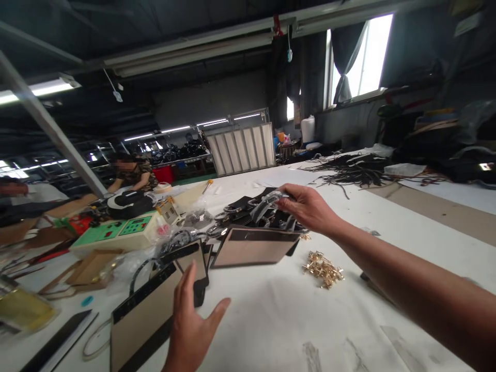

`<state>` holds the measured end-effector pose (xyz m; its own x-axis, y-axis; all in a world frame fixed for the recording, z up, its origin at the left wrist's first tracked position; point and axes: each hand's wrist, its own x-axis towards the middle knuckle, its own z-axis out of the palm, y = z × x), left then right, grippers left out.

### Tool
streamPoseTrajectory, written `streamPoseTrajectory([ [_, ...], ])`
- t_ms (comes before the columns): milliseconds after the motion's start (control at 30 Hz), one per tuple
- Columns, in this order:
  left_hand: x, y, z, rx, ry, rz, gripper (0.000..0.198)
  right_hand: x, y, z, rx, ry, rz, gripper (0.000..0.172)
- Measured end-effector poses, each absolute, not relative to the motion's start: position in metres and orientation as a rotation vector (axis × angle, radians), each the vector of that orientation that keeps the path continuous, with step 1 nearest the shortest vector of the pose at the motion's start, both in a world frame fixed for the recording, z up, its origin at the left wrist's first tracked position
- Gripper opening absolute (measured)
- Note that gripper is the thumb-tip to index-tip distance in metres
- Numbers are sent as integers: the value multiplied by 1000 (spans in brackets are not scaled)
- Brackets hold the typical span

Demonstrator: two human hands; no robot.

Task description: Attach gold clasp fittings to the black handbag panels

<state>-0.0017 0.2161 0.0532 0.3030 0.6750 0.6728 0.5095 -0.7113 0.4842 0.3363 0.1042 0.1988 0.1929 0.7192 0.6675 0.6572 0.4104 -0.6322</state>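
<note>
Step, I judge: strap handling | my right hand point(306, 207): fingers pinched on wrapped strap point(263, 207), above table point(263, 310), in from far edge | left hand point(191, 330): fingers spread, empty | next calls for steady pinch

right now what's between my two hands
In the head view, a dark-edged beige panel below your right hand, then white tabletop towards your left hand.
</note>
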Motion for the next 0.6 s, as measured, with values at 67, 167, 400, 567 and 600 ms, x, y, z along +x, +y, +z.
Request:
streamPoseTrajectory([
  [67, 17, 189, 76, 2191, 901, 1249, 95, 328, 83, 201, -1270, -1497, 223, 23],
  [167, 29, 143, 101, 1890, 631, 827, 66, 316, 62, 188, -1219, -1492, 415, 29],
  [400, 18, 79, 107, 1783, 657, 718, 45, 293, 41, 125, -1410, -1375, -31, 53],
  [567, 11, 64, 103, 1832, 827, 1123, 46, 225, 15, 80, -1310, -1368, 84, 61],
  [600, 14, 59, 98, 1902, 847, 1148, 49, 208, 9, 75, -1272, -1377, 270, 63],
])
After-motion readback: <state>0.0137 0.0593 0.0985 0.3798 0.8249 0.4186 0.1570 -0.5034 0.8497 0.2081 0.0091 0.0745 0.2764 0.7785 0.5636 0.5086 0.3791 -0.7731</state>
